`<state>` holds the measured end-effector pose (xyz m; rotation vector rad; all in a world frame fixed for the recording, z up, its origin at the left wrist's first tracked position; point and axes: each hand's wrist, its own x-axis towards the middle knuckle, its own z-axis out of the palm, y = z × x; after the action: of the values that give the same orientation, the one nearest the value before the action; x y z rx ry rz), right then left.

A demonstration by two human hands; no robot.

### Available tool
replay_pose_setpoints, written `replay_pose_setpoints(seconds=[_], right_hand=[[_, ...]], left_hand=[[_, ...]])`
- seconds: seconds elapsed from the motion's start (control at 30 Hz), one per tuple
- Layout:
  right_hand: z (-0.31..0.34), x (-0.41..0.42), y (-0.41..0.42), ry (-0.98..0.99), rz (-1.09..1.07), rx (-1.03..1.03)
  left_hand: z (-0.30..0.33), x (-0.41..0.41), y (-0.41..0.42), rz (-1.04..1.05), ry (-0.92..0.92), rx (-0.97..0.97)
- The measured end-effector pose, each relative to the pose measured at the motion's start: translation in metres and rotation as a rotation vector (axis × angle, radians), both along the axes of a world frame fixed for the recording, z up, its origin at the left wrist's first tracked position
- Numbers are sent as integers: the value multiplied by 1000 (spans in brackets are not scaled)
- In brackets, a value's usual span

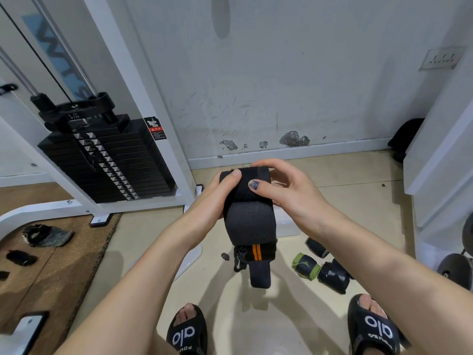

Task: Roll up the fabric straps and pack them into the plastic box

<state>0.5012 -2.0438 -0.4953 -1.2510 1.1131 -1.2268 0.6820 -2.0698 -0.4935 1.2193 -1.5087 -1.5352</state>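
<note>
Floor [256,316]: pale beige tile ahead and underfoot; brown wood-patterned section [46,278] at left.

On the tile: three rolled fabric straps in a loose cluster at right, one dark roll [316,247], one green-and-dark roll [305,266] and one dark roll [334,276], the last two touching; a small dark scrap [225,256]; two black slide sandals [188,331], worn.

On the wood-patterned section: a crumpled dark strap [47,235], a smaller black strap [21,258], and the white feet of a weight-stack machine [102,219].
</note>
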Motion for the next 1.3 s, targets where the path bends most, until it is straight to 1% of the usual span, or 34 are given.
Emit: replay_pose_setpoints(seconds=[0.13,0.27,0.37,0.47,0.53,0.63,0.77,0.9,1.0,1.13,1.3], right_hand=[[2,0,1,-5,-2,-34],[5,2,4,22,2,-54],[4,0,1,30,16,11],[3,-1,-1,12,57,123],[4,2,1,-4,85,153],[4,3,3,38,60,85],[7,1,3,-18,45,47],[6,-2,3,-54,10,22],[9,-3,3,-112,-6,23],[7,-1,2,-82,-9,14],[6,-1,-1,-107,2,9]], left_hand=[[4,-2,2,63,90,28],[4,-3,2,87,140,53],[2,-4,0,90,158,42],[0,-4,-2,78,167,6],[-2,-4,-2,64,162,-32],[-3,-8,1,58,160,-76],[-2,-10,0,79,170,-75],[-8,-11,-3,48,83,-70],[-8,-10,-2,-15,48,-23],[-5,-13,-3,-5,65,30],[-6,-13,-4,42,151,73]])
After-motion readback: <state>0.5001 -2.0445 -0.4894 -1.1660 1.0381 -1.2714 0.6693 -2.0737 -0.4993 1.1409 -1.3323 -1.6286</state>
